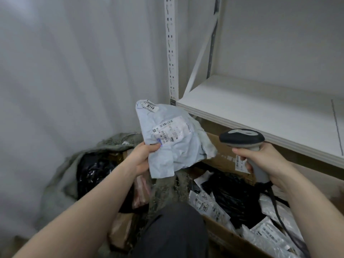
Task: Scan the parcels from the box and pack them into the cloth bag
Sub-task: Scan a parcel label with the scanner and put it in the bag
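Nearest, at 6 o'clock: my knee in dark cloth, between the two containers.

At 4 o'clock, the cardboard box stands open and holds a good number of parcels: white mailers with labels, a black bag, more white ones toward the lower right corner. Judged: a good part of the scanning is left.

At 8 o'clock, the cloth bag, grey-green, mouth open. Black-wrapped parcels and a brown carton lie inside, so some packing is done.

Mid-distance. My left hand grips the grey parcel at its lower left corner, thumb on the label side; label and barcodes face me. It is held in the air above the gap between bag and box, touching neither. My right hand is clenched round the scanner handle at 3 o'clock, head pointed left toward the parcel, cable trailing down over the box.

Step in hand, judged: scan of this parcel; cannot tell whether it has registered. Next it goes to the bag.

Far, at 1 o'clock: white shelf and slotted upright.
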